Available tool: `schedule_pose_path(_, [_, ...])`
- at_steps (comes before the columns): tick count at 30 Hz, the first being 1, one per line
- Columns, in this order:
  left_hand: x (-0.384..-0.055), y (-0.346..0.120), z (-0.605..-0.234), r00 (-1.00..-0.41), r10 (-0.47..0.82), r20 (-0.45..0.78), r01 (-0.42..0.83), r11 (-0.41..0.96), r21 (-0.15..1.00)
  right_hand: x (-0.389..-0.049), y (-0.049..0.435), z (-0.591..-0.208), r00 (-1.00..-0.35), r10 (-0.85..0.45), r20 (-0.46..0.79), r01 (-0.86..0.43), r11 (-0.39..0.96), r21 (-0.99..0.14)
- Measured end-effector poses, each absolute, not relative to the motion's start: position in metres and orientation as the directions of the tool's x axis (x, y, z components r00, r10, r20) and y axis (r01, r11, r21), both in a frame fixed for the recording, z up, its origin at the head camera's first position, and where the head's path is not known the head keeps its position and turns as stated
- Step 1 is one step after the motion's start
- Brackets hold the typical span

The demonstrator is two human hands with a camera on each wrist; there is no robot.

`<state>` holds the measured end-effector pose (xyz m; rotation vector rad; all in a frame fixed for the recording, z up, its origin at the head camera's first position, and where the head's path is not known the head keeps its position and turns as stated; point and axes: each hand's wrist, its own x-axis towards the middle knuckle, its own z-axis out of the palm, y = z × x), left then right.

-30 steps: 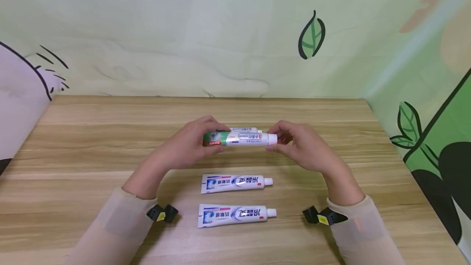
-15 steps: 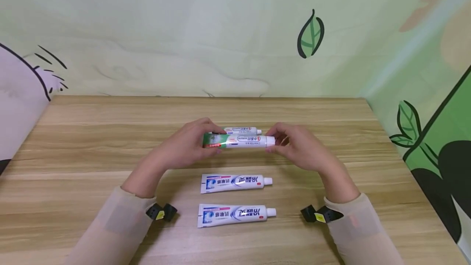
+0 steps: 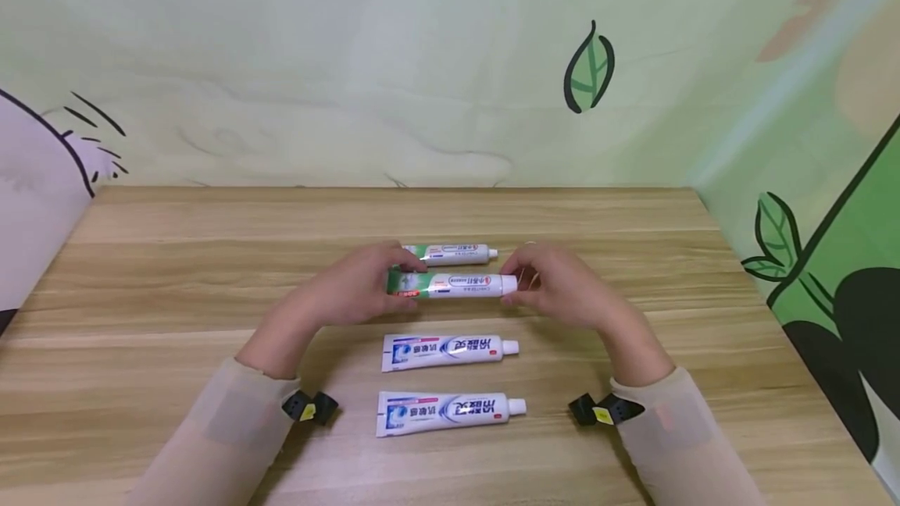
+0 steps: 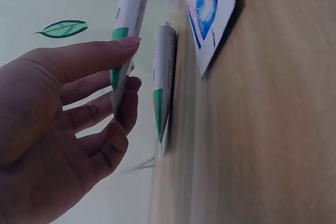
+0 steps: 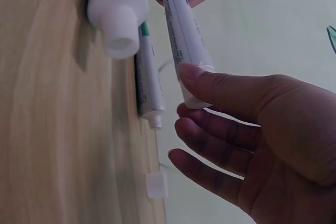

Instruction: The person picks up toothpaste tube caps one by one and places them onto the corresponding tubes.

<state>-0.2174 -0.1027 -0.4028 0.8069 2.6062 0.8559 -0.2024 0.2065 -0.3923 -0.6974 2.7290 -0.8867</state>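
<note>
Both hands hold a green-and-white toothpaste tube (image 3: pixel 464 285) level above the tabletop. My left hand (image 3: pixel 362 285) pinches its flat green end between thumb and fingers, as the left wrist view (image 4: pixel 63 114) also shows. At the other end, my right hand (image 3: pixel 566 285) grips the wide white cap (image 5: pixel 195 98) with thumb and forefinger; its other fingers are spread loosely. Just behind lies a second green-and-white toothpaste tube (image 3: pixel 460 254), its narrow threaded nozzle (image 5: pixel 155 121) bare. A loose white cap (image 5: pixel 156 185) sits on the table beyond that nozzle, mostly hidden by my right hand in the head view.
Two blue-and-white toothpaste tubes (image 3: pixel 446 351) lie nearer to me, one in front of the other, caps on and pointing right. The wooden table (image 3: pixel 176 256) ends at a printed cloth backdrop (image 3: pixel 337 69) at the back and sides.
Both hands have brought the held tube towards me and lower, and slightly left. More of the capless tube behind it now shows. The blue-and-white tubes stay put.
</note>
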Motion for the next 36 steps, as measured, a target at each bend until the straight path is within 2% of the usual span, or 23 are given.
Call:
schedule_pose_path(13, [-0.209, -0.099, -0.415, -0.789, 0.579, -0.205, 0.391, 0.730, 0.560, -0.199, 0.201, -0.410, -0.836, -0.533, -0.128, -0.386, 0.738, -0.554])
schedule_pose_path(21, [-0.212, -0.094, -0.418, -0.792, 0.583, -0.183, 0.431, 0.745, 0.509, -0.200, 0.201, -0.409, -0.838, -0.531, -0.125, -0.393, 0.748, -0.535])
schedule_pose_path(29, [-0.210, -0.096, -0.416, -0.799, 0.573, -0.185, 0.423, 0.753, 0.504, -0.200, 0.201, -0.408, -0.832, -0.538, -0.135, -0.407, 0.757, -0.511])
schedule_pose_path(32, [-0.211, -0.102, -0.409, -0.813, 0.564, -0.143, 0.423, 0.742, 0.521, -0.201, 0.208, -0.402, -0.849, -0.517, -0.111, -0.387, 0.752, -0.534])
schedule_pose_path(36, [-0.219, -0.109, -0.398, -0.857, 0.511, -0.063, 0.403, 0.742, 0.535, -0.206, 0.229, -0.392, -0.922, -0.383, -0.057, -0.286, 0.773, -0.566])
